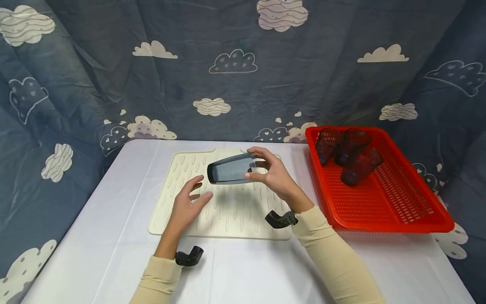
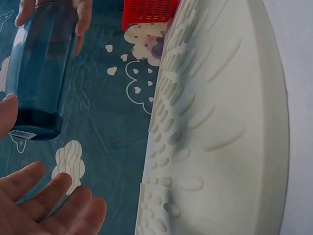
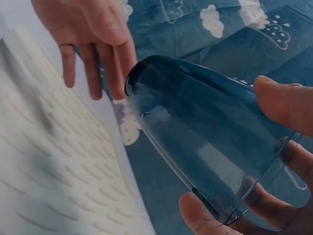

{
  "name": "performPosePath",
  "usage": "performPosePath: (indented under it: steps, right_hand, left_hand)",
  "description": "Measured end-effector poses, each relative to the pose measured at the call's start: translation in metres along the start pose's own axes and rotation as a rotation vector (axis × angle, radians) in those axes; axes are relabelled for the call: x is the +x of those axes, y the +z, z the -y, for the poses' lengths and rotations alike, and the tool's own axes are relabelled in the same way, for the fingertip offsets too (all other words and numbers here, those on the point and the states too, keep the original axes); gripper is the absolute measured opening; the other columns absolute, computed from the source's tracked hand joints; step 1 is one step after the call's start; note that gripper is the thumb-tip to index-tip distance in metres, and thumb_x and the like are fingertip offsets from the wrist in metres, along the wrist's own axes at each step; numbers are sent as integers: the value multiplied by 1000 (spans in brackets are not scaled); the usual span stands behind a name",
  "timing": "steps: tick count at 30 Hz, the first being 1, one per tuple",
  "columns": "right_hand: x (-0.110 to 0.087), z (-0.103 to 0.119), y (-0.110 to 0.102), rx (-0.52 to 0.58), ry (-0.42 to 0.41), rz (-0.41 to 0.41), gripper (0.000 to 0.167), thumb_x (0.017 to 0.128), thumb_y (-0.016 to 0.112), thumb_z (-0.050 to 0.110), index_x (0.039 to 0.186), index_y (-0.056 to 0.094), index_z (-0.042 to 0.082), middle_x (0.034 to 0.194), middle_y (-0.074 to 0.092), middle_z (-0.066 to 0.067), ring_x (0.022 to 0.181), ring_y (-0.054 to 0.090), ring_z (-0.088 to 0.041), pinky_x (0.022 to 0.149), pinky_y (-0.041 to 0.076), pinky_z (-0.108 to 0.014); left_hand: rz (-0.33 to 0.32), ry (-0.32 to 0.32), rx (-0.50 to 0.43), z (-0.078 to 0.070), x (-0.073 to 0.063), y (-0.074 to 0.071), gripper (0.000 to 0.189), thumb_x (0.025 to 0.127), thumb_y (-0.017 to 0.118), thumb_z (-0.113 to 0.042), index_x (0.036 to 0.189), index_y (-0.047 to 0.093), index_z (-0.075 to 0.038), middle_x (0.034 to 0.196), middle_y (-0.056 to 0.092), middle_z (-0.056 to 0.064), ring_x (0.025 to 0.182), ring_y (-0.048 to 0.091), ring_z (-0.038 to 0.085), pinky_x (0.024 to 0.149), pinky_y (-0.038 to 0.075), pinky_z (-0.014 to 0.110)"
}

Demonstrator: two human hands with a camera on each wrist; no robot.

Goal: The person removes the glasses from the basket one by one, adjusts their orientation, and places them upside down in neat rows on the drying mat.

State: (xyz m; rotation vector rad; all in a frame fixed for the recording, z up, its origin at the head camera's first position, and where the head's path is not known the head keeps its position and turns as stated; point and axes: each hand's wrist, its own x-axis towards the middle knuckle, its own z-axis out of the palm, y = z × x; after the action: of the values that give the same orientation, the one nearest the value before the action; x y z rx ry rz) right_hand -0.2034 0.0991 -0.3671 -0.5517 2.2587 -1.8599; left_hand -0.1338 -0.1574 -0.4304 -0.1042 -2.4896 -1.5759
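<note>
I have the blue-tinted glass (image 1: 229,169) lifted over the upper middle of the cream ribbed mat (image 1: 235,219), its shadow falling on the mat toward 6 o'clock. Its sides stand well inside the mat's left edge, and a broad gap separates it from the red basket (image 1: 387,226) at 3 o'clock. On the 8 o'clock side the room is tight: my left hand (image 1: 188,207) is just beside the dark base, thumb and fingers spread wide and holding nothing; whether a fingertip brushes the glass I cannot tell.

My right hand (image 1: 275,173) grips the rim end, fingers along the top and thumb below. That forearm, in its beige right sleeve (image 1: 330,249), comes in from 5 o'clock; the left sleeve (image 1: 157,274) rises from 7.

The glass lies nearly on its side, its long axis running roughly 9 to 3, with the base toward 9 and slightly lower, the mouth toward 3.

Farther out, three dark red glasses (image 1: 353,143) sit in the basket's 11 o'clock corner. The white table (image 1: 114,236) ends at 12 against the cloud-patterned cloth (image 1: 220,25).
</note>
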Motion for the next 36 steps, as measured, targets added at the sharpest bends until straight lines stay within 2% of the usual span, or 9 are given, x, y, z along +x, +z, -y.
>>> performPosePath:
  steps: [6,12,20,23,27,30,32,36]
  right_hand:
    - [1,-7,6,0,26,6,67,82,75,-3,141,48,13,144,46,-18,122,53,-38,81,55,-32]
    - [-1,-10,9,29,13,26,66,82,74,-3,141,48,11,144,47,-19,121,54,-38,81,55,-31]
    - [-3,-13,11,76,9,59,67,81,73,-5,141,47,9,144,47,-20,121,54,-38,82,55,-31]
    - [-4,-14,12,77,14,68,68,81,74,-4,141,47,10,145,47,-20,122,54,-38,83,54,-31]
    - [-6,-14,13,82,15,80,68,81,74,-3,142,47,11,144,47,-21,121,54,-37,84,53,-31]
    - [-6,-14,12,84,11,91,68,81,74,-2,142,47,12,143,47,-21,121,54,-37,85,53,-32]
    - [-6,-14,11,80,11,99,68,81,74,-1,142,47,12,143,47,-20,121,54,-37,86,53,-33]
    - [-6,-16,9,67,10,111,68,81,74,-1,142,47,13,142,48,-20,123,54,-38,90,52,-35]
  left_hand:
    - [8,-1,-20,2,2,-2,60,91,72,-19,144,47,-6,147,51,17,134,52,36,105,49,54]
    - [16,9,-53,1,3,-1,61,90,72,-17,144,47,-5,147,51,17,132,54,36,104,49,55]
    - [85,9,-126,-3,7,0,65,92,69,-15,150,39,-7,148,49,19,129,56,35,102,49,50]
    - [117,-14,-158,-3,7,-1,69,92,69,-13,152,35,-7,149,47,20,131,54,37,104,47,51]
    - [170,-54,-219,-5,8,-1,71,93,68,-12,154,32,-9,149,46,20,130,54,35,101,50,32]
    - [196,-64,-277,-6,9,-1,71,93,67,-10,154,31,-8,147,46,20,126,55,27,92,50,14]
    - [205,-60,-312,-6,9,-1,70,93,67,-8,153,32,-6,146,45,22,122,57,19,88,51,11]
    - [212,-54,-338,-6,9,-1,68,92,67,-5,151,34,-4,143,46,23,112,60,4,87,52,11]
